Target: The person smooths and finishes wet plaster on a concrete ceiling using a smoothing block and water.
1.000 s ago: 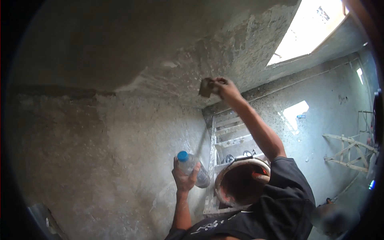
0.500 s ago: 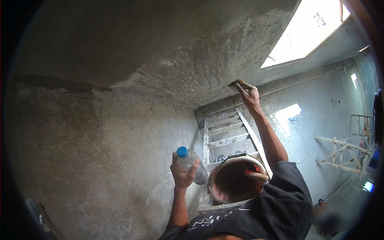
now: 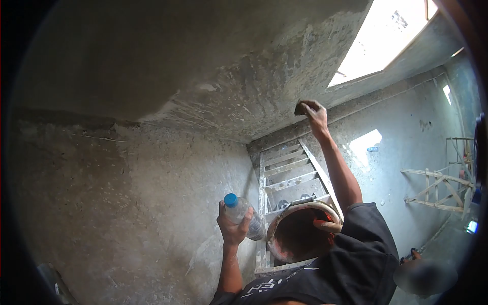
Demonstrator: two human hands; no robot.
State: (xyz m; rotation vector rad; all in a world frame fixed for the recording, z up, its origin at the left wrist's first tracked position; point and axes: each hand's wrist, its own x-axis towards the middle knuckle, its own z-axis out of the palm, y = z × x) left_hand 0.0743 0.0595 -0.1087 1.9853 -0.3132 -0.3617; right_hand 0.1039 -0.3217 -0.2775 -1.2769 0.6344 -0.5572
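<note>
My left hand (image 3: pixel 235 229) is wrapped round a clear plastic bottle (image 3: pixel 255 227) with a blue cap, held upright and slightly tilted beside the ladder. Raised near the plastered ceiling (image 3: pixel 244 81), my right hand (image 3: pixel 316 113) pinches a small dark flat piece (image 3: pixel 301 108) between its fingers. What this piece is cannot be made out. Between my arms, close to my body, sits a round bucket (image 3: pixel 277 250) with a pale rim and a dark inside. A rounded handle-like object (image 3: pixel 328 226) sticks out over its rim.
Behind the bucket a whitish ladder (image 3: pixel 292 182) leads down. Rough grey wall (image 3: pixel 101 203) stands on the left. A bright opening (image 3: pixel 384 38) is at the upper right. A wooden frame (image 3: pixel 439 190) stands far right, near a blurred dark shape (image 3: pixel 427 278) at the lower right.
My right hand has shifted slightly, and the flat piece in it is turned to a different angle. My left hand and the bottle sit a little lower. The view has moved slightly.
</note>
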